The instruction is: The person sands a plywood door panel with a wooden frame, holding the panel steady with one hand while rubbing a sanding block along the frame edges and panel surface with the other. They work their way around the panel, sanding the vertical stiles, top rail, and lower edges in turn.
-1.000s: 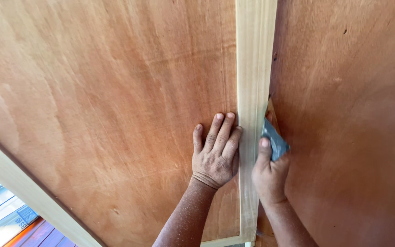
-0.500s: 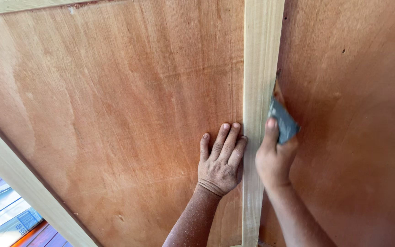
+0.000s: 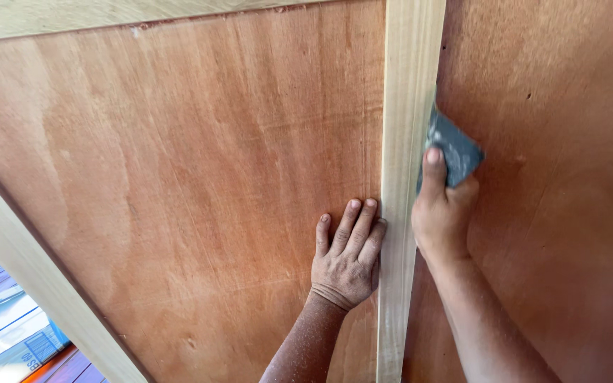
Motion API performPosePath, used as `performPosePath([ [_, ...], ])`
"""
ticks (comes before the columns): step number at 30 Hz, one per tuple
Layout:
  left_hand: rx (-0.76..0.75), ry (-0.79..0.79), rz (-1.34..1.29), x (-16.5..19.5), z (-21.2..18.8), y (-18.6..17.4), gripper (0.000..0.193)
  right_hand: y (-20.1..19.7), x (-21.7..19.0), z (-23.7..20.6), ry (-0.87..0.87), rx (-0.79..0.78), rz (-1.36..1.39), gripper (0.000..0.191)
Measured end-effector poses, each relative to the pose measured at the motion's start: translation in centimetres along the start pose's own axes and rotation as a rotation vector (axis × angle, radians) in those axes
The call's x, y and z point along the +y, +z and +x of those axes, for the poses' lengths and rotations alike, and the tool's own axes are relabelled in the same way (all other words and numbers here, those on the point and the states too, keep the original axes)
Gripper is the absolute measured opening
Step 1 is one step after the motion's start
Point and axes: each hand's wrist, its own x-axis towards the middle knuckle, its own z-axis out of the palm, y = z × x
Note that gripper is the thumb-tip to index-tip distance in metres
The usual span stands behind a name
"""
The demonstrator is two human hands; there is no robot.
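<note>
Sandpaper, a grey folded bit, sits pinched in the right hand against the right edge of the pale wood strip running near-to-far, while the left hand lies flat, fingers together, just left of it on the plywood panel.

Pale frame rail along top; blue sheeting lower left.

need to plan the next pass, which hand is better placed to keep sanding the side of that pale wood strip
Right. The right hand already holds the grey sanding sheet against the right edge of the pale wood strip. The left hand is flat on the brown plywood panel, empty.
</note>
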Motion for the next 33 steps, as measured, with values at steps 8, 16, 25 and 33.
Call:
performPosePath([
  [8,-0.065,0.004,-0.019,-0.1,0.0,-0.2,0.041,-0.3,-2.3,-0.1,0.014,-0.032,-0.092,0.028],
  [16,-0.012,0.07,-0.066,-1.3,4.1,-2.0,0.04,1.3,-3.1,4.5,-0.104,-0.004,-0.088,0.036],
  [25,0.023,-0.095,0.073,-3.4,16.5,-4.1,0.061,3.2,-5.5,10.8,-0.306,0.033,-0.135,0.029],
  [33,0.021,-0.058,0.087,-3.1,15.9,-4.5,0.066,2.8,-6.0,10.1,-0.399,-0.006,-0.039,0.029],
])
